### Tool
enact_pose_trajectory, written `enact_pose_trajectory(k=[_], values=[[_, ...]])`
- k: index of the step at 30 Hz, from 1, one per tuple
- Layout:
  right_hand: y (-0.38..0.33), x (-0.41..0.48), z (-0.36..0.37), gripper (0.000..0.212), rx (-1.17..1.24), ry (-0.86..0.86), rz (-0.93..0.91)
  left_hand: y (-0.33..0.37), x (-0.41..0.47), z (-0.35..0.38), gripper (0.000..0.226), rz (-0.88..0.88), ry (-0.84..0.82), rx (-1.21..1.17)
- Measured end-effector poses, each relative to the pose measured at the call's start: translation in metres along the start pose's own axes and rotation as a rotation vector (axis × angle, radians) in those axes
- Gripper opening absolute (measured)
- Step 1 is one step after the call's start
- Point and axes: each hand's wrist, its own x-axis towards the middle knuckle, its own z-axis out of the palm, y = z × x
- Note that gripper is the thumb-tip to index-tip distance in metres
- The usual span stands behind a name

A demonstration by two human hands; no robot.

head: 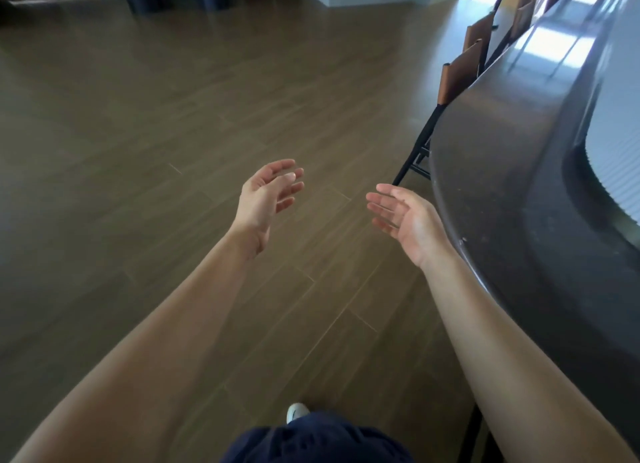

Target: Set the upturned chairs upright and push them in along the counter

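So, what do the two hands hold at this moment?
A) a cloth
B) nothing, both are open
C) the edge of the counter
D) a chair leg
B: the left hand and the right hand are above the floor with fingers relaxed and palms empty, facing each other.

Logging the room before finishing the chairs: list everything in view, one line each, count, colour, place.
chairs: at least three, brown backs on black frames, along the counter's left edge
counter: one, dark, glossy, curving down the right
floor: one, brown wood planks, left and centre
ribbed panel: one, white, far right
shoe: one, white, bottom centre
garment: one, dark blue, bottom edge
left hand: one, open, empty, over the floor
right hand: one, open, empty, beside the counter
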Motion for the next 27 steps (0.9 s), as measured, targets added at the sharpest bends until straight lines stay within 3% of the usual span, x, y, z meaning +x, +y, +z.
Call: enact_pose_trajectory(k=[11,27], values=[[-0.009,0.162,0.035,0.027,0.007,0.097,0.035,-0.001,0.195,0.005,0.014,-0.066,-0.029,-0.102],[-0.094,0.446,0.094,0.028,0.217,0.258,-0.008,0.04,0.531,0.062,0.014,-0.135,-0.327,-0.021]])
